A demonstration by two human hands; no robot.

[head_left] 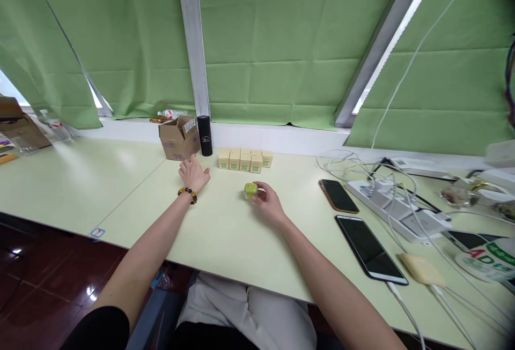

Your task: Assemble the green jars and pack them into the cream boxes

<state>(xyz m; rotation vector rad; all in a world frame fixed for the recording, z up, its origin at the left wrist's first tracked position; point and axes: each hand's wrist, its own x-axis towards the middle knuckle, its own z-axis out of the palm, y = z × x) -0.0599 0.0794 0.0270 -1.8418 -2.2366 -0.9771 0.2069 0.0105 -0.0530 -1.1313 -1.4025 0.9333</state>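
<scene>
My right hand (269, 201) rests on the pale green table (225, 232) with its fingers closed round a small green jar (250, 190). My left hand (193, 173), with a beaded bracelet at the wrist, lies flat and open on the table, holding nothing. It is just in front of a small brown cardboard box (179, 138) and a black cylinder (205, 135). A row of several small cream boxes with green labels (244, 159) stands behind the jar, near the window sill.
Two dark phones (338, 195) (370, 248) lie at the right beside a white power strip (398, 208) with tangled white cables. A cream pouch (421, 269) and clutter fill the far right. Green blinds hang behind. Another box sits at the far left edge.
</scene>
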